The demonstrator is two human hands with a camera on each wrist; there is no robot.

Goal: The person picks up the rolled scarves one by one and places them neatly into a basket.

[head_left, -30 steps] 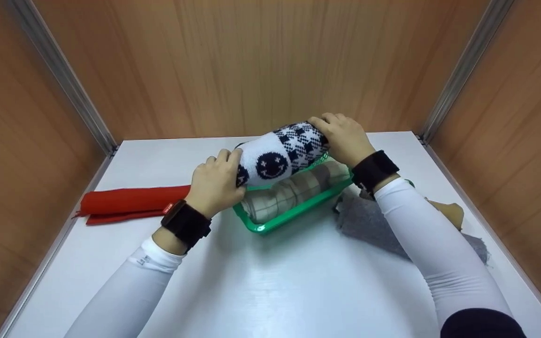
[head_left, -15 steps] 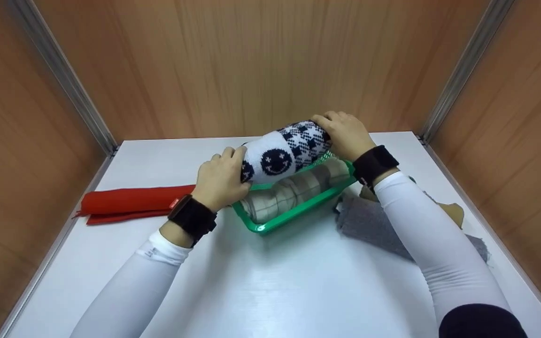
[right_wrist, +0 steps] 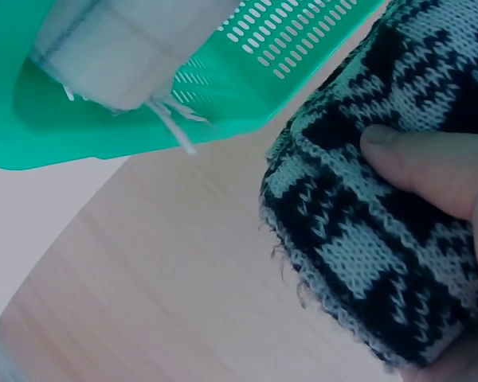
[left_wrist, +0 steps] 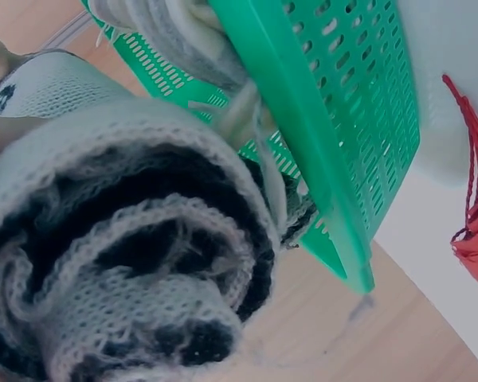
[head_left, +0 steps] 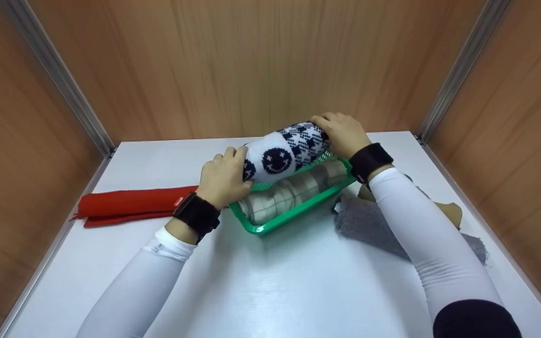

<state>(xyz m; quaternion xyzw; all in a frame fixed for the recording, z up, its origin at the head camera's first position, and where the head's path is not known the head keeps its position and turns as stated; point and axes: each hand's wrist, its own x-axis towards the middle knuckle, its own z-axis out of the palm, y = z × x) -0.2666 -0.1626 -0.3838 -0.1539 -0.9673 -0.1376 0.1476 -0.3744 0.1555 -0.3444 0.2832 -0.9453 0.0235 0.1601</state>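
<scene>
Nearest, two white-sleeved forearms reach forward over the white table [head_left: 270,291], each with a black band at the wrist. The left hand [head_left: 223,178] sits at the near-left end of a rolled knit scarf [head_left: 284,152], fingers curled up over the roll's end — it grips that end. The right hand [head_left: 341,134] is farther off at the opposite end, fingers wrapped over the top, and the right wrist view shows a fingertip [right_wrist: 414,163] pressing into the knit; it too grips the roll. Between them the scarf is held level, lying slantwise from near-left to far-right, over the far rim of the green basket [head_left: 294,213]; whether it rests on that rim cannot be told.

The scarf is a thick, tight roll — white with a dark smiling face toward the left end and a dark-and-white houndstooth pattern toward the right. In the left wrist view its end shows as a spiral of grey and black knit layers.

Below it, inside the perforated basket, lies a rolled beige checked cloth [head_left: 289,195], a few pale fringe threads hanging at its end. To the left of the basket a folded red scarf [head_left: 129,206] lies flat on the table. To the right, partly under the right forearm, is a grey cloth [head_left: 369,225]. Wood-grain walls close in behind.
</scene>
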